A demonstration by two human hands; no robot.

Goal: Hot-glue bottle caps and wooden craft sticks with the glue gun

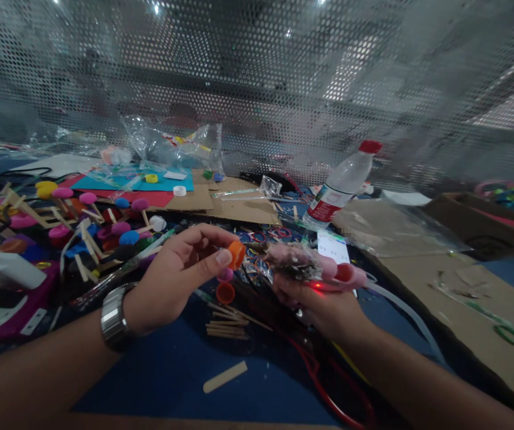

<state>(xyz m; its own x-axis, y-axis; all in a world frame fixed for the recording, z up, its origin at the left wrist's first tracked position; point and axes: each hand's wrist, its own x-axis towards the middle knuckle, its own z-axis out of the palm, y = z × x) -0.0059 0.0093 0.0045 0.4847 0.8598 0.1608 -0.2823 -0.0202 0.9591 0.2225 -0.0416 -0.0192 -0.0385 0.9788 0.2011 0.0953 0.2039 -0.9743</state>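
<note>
My left hand (174, 278), with a metal watch at the wrist, pinches an orange bottle cap (238, 255) between thumb and fingers. Wrapped around a pink hot glue gun (299, 260) is my right hand (324, 304). The gun's front is covered in dark residue, its tip points at the cap, and a red light glows on its side. A long translucent glue stick (412, 313) trails from its back. I cannot tell whether tip and cap touch. Below them lie another orange cap (225, 292), a small pile of wooden sticks (228, 328) and one flat craft stick (225, 377).
Red-handled scissors (324, 388) lie under my right arm. A tilted-looking plastic bottle (340, 185) with a red cap stands behind. Many caps joined to sticks (91, 224) crowd the left, near a purple power strip (37, 298). Cardboard (248, 209) lies behind; a perforated screen (257, 77) rises beyond.
</note>
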